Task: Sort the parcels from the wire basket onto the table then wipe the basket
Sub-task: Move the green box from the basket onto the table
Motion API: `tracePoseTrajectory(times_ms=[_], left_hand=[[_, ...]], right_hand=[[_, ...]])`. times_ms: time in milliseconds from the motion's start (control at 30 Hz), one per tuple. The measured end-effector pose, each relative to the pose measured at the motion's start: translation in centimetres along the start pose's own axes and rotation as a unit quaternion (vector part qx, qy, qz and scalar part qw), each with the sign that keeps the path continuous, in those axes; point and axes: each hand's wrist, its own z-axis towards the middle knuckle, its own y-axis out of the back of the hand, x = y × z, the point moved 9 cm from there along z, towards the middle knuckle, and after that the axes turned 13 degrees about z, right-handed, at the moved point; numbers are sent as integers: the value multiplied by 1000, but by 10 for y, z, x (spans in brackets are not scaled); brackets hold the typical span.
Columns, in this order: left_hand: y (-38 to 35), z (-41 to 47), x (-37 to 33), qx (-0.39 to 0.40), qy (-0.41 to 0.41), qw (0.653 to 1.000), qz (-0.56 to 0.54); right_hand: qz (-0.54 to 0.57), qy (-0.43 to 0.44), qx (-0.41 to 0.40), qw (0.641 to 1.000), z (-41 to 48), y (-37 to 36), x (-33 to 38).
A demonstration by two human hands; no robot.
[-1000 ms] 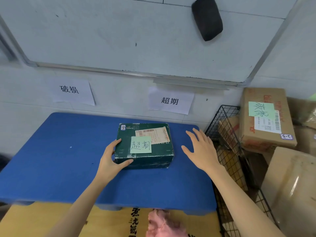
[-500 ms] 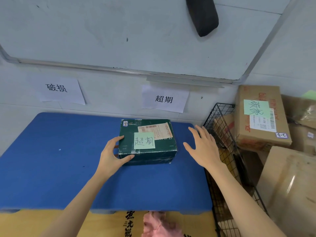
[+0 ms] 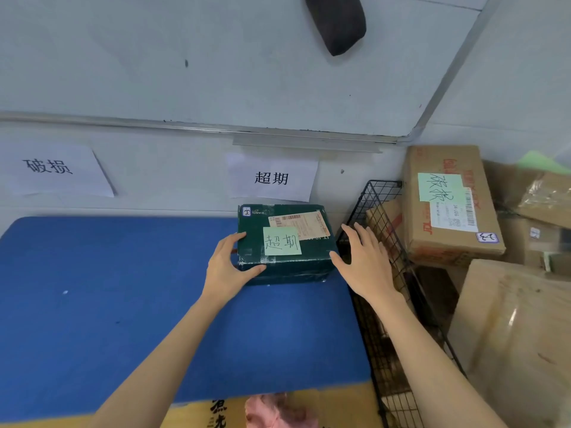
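A dark green parcel (image 3: 312, 253) with a pale green note and a shipping label lies at the back right of the blue table (image 3: 123, 304), below the right-hand wall sign (image 3: 272, 177). My left hand (image 3: 225, 267) cups its front left corner, with fingers along the side and thumb on the front face. My right hand (image 3: 364, 264) is spread open beside the parcel's right side, the thumb at its front right corner. The black wire basket (image 3: 383, 193) stands just right of the table. A brown parcel (image 3: 448, 211) with a green note leans at its far end.
A second wall sign (image 3: 49, 166) hangs above the table's left part. More cardboard boxes (image 3: 509, 319) are piled to the right of the basket. A pink cloth (image 3: 278, 409) lies on a yellow box below the table's front edge. A whiteboard with a black eraser (image 3: 336, 23) hangs above.
The green parcel has slid back and right toward the wall, with my left hand at its corner. My right hand has moved in close to the parcel's right side.
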Motion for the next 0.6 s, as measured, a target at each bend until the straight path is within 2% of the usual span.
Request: tracePoseTrajectory(times_ms=[600], left_hand=[[-45,41,-36,14,-35,999,16]], right_hand=[[39,-23,0,999,13,-7,-9]])
